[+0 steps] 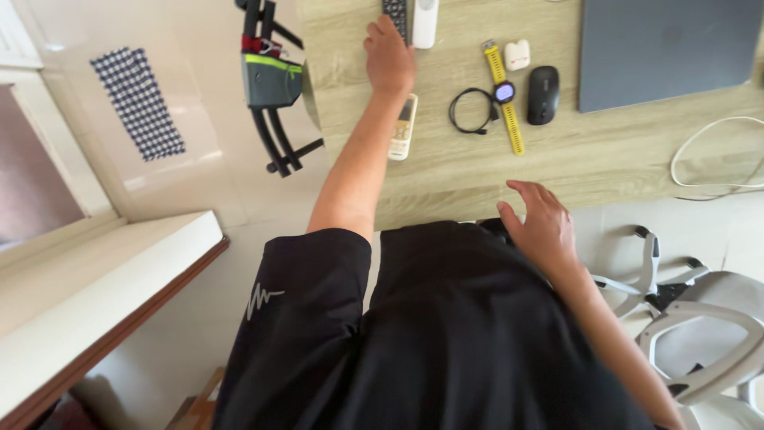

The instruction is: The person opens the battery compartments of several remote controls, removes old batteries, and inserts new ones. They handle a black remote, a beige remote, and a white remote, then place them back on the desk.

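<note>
Head view: left hand (389,57) touches black remote (395,13), above white remote (403,127).

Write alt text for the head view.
A person's left hand reaches across a wooden desk to a dark remote; the right hand rests at the desk's near edge. A yellow-strapped watch and black mouse lie between.

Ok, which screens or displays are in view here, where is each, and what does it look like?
Watch: desk centre, round dark face lit bluish, yellow strap.
Remote: beside the left forearm, long, cream, small pale display.
Laptop: desk top right, grey, lid shut, no screen showing.
</note>
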